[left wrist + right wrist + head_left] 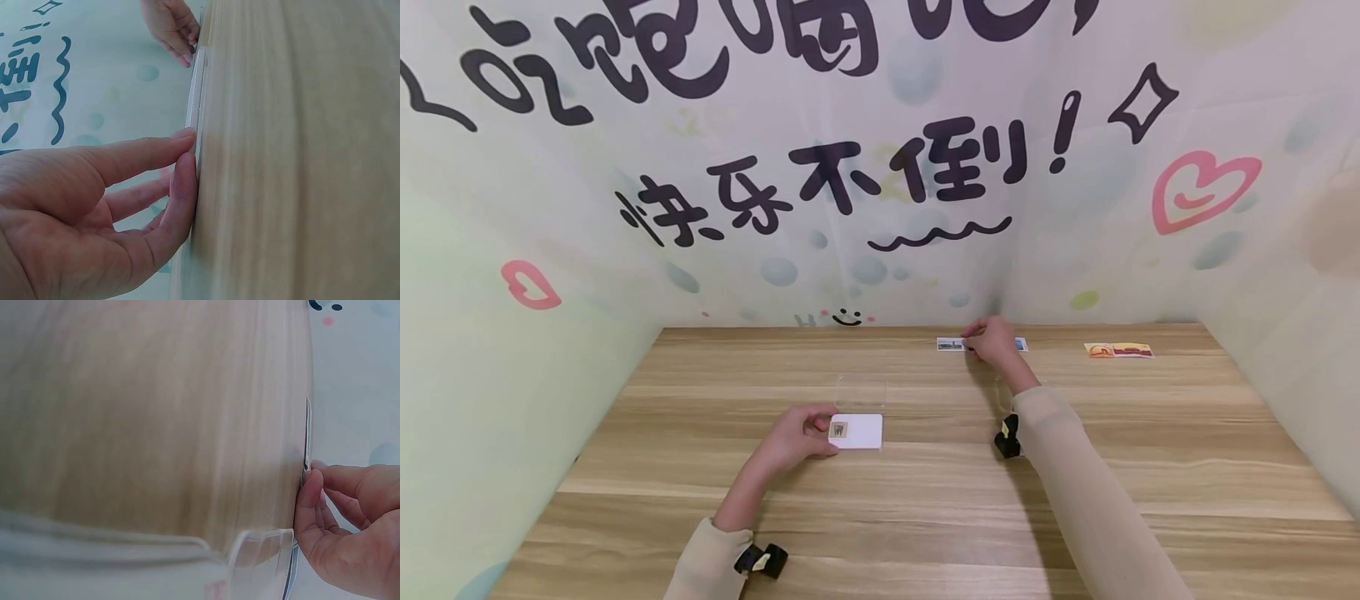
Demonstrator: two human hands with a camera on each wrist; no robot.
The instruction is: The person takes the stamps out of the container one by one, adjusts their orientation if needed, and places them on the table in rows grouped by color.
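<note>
In the head view a small white card (863, 431) lies on the table, a tiny brownish stamp-like picture (838, 430) at its left end. My left hand (797, 433) holds the card's left side, thumb at the near edge and fingers at the far edge. Edge-on in the left wrist view, the card looks thin and pale. At the back of the table my right hand (996, 340) pinches at a white-bordered picture strip (951, 344), covering its middle. Thumb and fingertip of the right hand (350, 519) meet right at the strip's edge in the right wrist view.
A yellow and red picture strip (1118, 351) lies at the back right. Clear plastic pieces stand behind the card (861, 390) and beside my right forearm (1004, 393). A printed backdrop (880, 283) rises behind the wooden table (700, 375).
</note>
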